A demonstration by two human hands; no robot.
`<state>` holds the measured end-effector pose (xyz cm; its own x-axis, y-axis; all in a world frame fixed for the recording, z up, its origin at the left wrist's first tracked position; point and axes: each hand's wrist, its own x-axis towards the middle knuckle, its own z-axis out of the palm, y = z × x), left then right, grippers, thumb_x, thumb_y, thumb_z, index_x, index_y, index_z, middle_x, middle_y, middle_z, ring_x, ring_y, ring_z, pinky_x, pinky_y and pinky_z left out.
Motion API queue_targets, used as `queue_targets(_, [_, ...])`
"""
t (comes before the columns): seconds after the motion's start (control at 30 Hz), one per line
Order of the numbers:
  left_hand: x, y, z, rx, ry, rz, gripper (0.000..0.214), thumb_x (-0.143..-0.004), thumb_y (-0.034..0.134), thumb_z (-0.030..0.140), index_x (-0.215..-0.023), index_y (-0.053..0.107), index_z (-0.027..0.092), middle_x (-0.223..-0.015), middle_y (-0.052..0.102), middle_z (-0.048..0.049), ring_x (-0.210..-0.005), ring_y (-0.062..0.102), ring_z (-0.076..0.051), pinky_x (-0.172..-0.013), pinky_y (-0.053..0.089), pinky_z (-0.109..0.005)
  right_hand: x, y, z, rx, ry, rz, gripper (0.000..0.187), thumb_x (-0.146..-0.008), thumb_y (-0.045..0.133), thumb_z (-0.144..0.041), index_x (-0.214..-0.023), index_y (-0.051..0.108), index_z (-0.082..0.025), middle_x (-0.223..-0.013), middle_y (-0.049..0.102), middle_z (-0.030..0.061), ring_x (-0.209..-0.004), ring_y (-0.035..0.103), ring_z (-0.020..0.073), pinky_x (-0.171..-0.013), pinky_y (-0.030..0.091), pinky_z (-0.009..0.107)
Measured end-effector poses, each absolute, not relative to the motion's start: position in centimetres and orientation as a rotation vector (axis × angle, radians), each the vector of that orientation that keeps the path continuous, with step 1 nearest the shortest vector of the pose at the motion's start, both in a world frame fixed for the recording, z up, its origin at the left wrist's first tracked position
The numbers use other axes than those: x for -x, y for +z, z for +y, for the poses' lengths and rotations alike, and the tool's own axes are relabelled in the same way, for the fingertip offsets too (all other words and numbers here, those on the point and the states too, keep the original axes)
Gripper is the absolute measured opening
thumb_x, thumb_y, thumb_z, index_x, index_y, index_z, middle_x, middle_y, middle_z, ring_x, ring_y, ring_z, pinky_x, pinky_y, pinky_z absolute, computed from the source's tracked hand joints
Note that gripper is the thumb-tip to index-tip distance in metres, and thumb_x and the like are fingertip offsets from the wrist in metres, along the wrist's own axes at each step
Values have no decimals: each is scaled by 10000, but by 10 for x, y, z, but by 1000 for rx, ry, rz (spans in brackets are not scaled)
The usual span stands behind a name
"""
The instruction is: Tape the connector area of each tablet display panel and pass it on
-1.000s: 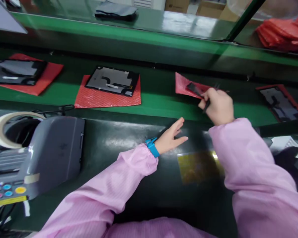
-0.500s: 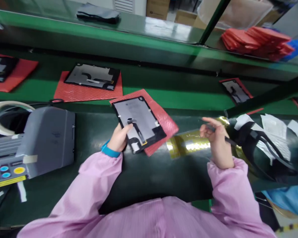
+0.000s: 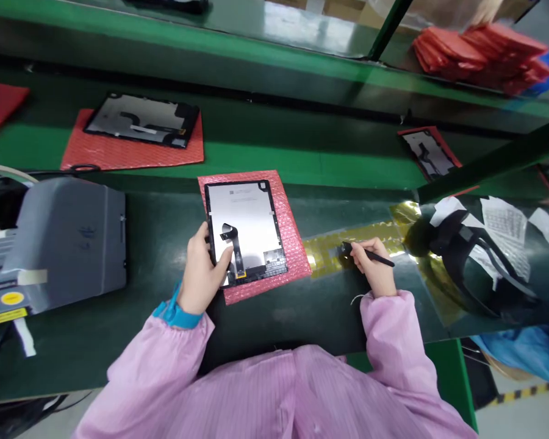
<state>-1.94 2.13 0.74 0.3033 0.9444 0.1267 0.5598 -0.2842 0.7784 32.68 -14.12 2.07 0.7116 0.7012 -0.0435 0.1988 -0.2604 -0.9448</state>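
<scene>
Screen (image 3: 251, 216), back side up, on a pink bubble bag (image 3: 286, 213) near the table's (image 3: 279, 326) back edge. L hand (image 3: 201, 265) pinches screen's left side, thumb on top; its fingertips mostly hidden. R hand (image 3: 375, 265) pinches blk tool (image 3: 379, 258), tip over yellow film (image 3: 377, 233) just right of bag; can't tell if touching. Step in hand, prob.: tool work at film, screen held steady. Next move calls for light R tip control, firm L hold.
</scene>
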Motion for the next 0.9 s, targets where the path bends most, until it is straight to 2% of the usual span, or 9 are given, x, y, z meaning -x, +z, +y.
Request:
queue_targets(0.1, [32,14,-4,-2094,770,1277,684,-995,602,374,-1596,317,213,-1605,382,-225,-1410,539,-371,-1040,593,-531,-328,22,-142,1836,608,-704,446,-756,838,-591,-766,599,-214,-552,616,-40,-404,457,81,-369,319,199])
queue_targets(0.17, [39,18,-16,-2241,769,1216,670,-1006,599,322,-1603,304,249,-1607,402,-197,-1536,383,-410,-1172,474,-626,-328,23,-142,1844,623,-693,455,-745,840,-600,-752,596,-215,-559,634,-30,-390,438,77,-353,285,199])
queue_targets(0.23, [42,18,-23,-2346,724,1119,682,-1003,608,282,-1602,283,262,-1584,438,-187,-1574,313,-423,-1226,382,-681,-328,23,-141,1837,622,-676,468,-729,848,-605,-736,590,-215,-578,660,-12,-394,454,81,-351,278,201])
queue_targets(0.3, [43,16,-27,-2358,669,1017,662,-1003,614,264,-1576,282,259,-1572,435,-195,-1559,355,-413,-1209,422,-664,-329,24,-143,1818,611,-651,473,-715,861,-595,-727,580,-215,-600,684,4,-410,500,91,-358,294,201])
queue_targets(0.37, [44,12,-28,-2360,662,959,559,-1001,628,248,-1493,363,239,-1520,469,-197,-1550,380,-397,-1188,463,-640,-326,25,-145,1796,593,-618,474,-712,870,-578,-725,563,-217,-613,701,13,-430,556,108,-367,320,200])
queue_targets(0.47, [47,8,-24,-2441,726,852,357,-985,661,211,-1303,500,215,-1381,584,-165,-1541,400,-374,-1188,461,-642,-306,26,-148,1749,553,-586,462,-728,877,-544,-736,543,-224,-620,712,10,-473,633,136,-383,361,197])
queue_targets(0.57, [54,6,-13,-2524,680,608,240,-983,660,178,-1203,571,218,-1318,685,-118,-1526,433,-331,-1215,433,-630,-262,26,-147,1666,636,-648,415,-801,841,-505,-737,535,-232,-614,709,-6,-465,640,137,-383,381,204])
queue_targets(0.7, [61,5,-1,-2518,490,430,228,-1005,618,175,-1228,631,218,-1401,705,-86,-1568,375,-288,-1273,348,-606,-194,29,-136,1506,902,-726,361,-886,776,-464,-735,542,-235,-617,714,-21,-404,581,112,-369,398,215])
queue_targets(0.9, [59,4,-1,-2475,390,485,282,-1031,580,219,-1303,647,188,-1426,692,-109,-1552,405,-288,-1280,344,-575,-153,34,-111,1465,1065,-709,372,-859,799,-489,-726,562,-235,-601,718,-16,-428,623,124,-398,506,230])
